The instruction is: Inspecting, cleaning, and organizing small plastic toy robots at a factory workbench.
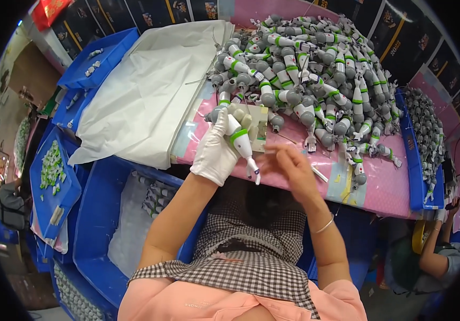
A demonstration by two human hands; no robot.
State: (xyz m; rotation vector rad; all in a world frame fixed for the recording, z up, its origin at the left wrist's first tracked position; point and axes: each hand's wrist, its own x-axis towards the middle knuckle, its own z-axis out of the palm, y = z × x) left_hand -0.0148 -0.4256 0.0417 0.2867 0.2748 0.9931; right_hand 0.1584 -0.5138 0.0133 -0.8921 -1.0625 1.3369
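Observation:
My left hand [214, 153], in a white glove, is closed around a toy doll arm [239, 140]. This arm is white with a green band and a grey ball end, and its small hand points down toward me. Just right of it is my bare right hand [296, 170], its fingers bent but apart and partly smeared, with nothing visible in them. Behind the gloved hand, a pale block [261, 125] sits on the pink table covering [289, 140], partly hidden by the glove. A large heap of similar toy arms [315, 69] lies beyond my hands.
White sheets [144, 91] lie stacked at left. Blue trays [101, 56] stand beyond them, and a large blue bin [99, 214] is below. A blue crate [415, 160] of grey parts borders the table at right. Another person's arm [434, 254] shows at far right.

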